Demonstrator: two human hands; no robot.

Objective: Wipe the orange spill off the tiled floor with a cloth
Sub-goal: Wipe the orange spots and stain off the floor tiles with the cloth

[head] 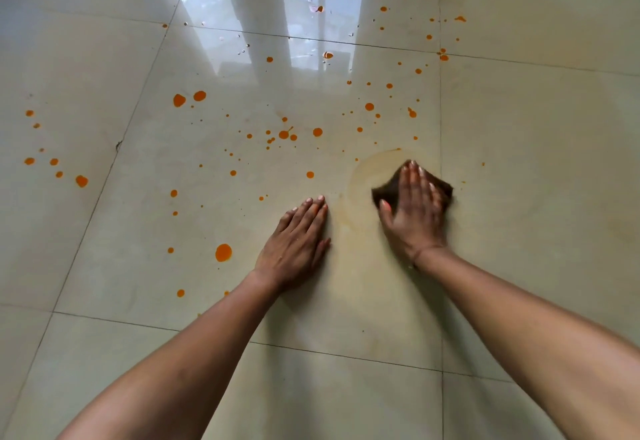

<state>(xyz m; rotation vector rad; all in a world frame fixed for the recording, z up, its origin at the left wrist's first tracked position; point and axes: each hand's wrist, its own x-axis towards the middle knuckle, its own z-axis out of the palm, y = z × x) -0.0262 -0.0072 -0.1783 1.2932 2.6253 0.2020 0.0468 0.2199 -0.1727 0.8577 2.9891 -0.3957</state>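
Observation:
Orange spill drops [223,252] lie scattered over the glossy beige tiled floor [519,197], thickest in the middle and upper right. My right hand [414,213] presses flat on a dark brown cloth [445,187], which shows blurred around the fingers. A pale orange smear [367,169] curves on the tile just left of the cloth. My left hand [298,242] rests flat on the floor with fingers together, holding nothing, a short way left of the cloth.
A window reflection [304,24] shines on the far tiles. Dark grout lines [441,110] cross the floor. More orange drops [81,181] sit on the left tile and further drops [444,57] at the upper right.

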